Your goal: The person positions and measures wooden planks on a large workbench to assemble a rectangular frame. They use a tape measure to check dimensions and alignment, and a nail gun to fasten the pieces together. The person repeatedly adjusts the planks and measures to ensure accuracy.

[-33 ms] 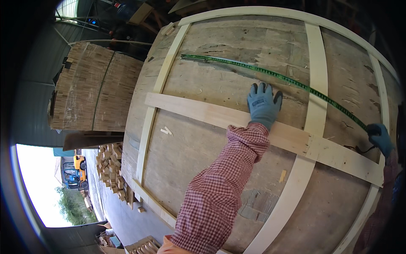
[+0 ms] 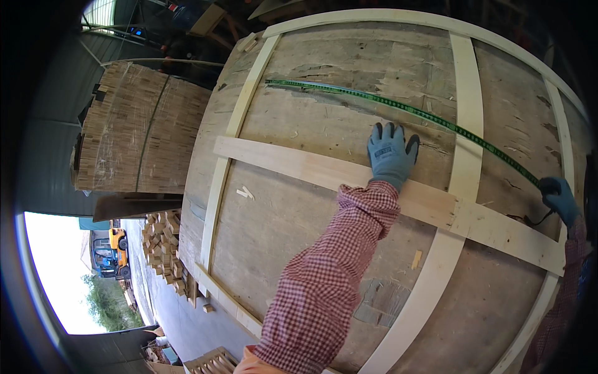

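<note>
A green tape measure [image 2: 411, 110] is stretched out across a large plywood panel [image 2: 324, 230], its blade bowing from the far left toward the right. My right hand [image 2: 559, 198], in a blue-grey glove with dark fingertips, grips the tape near the panel's right side; the case is not clearly visible. A dark strap hangs by that hand. My left hand [image 2: 392, 153], gloved alike, lies palm down with fingers spread, just below the tape. Its wrist crosses a pale wooden crosspiece [image 2: 299, 165], which overlaps an upright wooden slat [image 2: 468, 93].
Pale strips [image 2: 374, 17] edge the panel. Wood scraps [image 2: 245, 192] lie on it. At left stand a wrapped, strapped stack of wood [image 2: 137, 128] and a heap of small blocks [image 2: 163, 249]. Outside the doorway is a yellow and blue forklift [image 2: 115, 252].
My left hand has shifted very slightly to the right on the panel. The tape and my right hand are almost unmoved.
</note>
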